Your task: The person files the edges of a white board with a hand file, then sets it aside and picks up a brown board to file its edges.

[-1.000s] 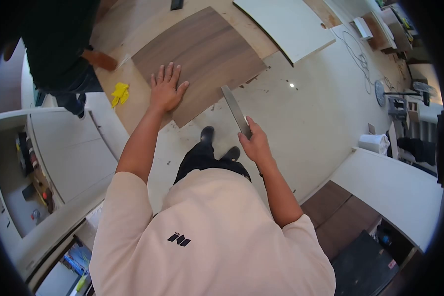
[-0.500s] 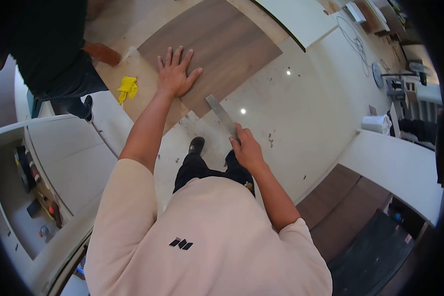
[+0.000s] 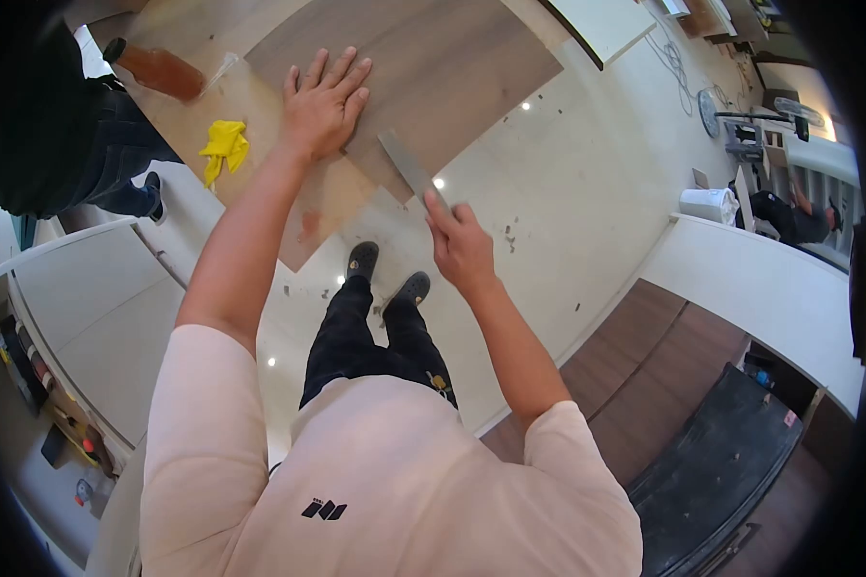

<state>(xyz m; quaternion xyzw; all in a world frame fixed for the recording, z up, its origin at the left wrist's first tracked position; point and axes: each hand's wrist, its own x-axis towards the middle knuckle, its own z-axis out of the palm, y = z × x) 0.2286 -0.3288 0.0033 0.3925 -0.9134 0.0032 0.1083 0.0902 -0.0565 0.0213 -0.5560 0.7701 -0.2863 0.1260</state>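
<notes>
My left hand [image 3: 319, 111] lies flat with fingers spread on a brown wood-grain sheet [image 3: 433, 58], near its closest corner. In my right hand [image 3: 464, 248] is a long, flat grey metal file [image 3: 404, 165], gripped at its lower end. The file points up and left, its far part overlapping the sheet's near edge. Under the sheet is a light-brown board [image 3: 332, 197] with a reddish smear toward its near corner. Left of my left forearm, a crumpled yellow cloth [image 3: 224, 146] rests on that board.
A bottle of orange-brown liquid [image 3: 168, 75] lies at the upper left, beside a person in dark clothes [image 3: 96, 154]. Small scraps dot the pale floor [image 3: 548, 212]. Cabinet carcasses stand at left [image 3: 87, 279] and right [image 3: 770, 279]. Another person [image 3: 799, 216] is at far right.
My view has shifted, showing more of the bottle and both of my shoes. The file stays in my right hand at the sheet's edge; my left hand remains flat on the sheet.
</notes>
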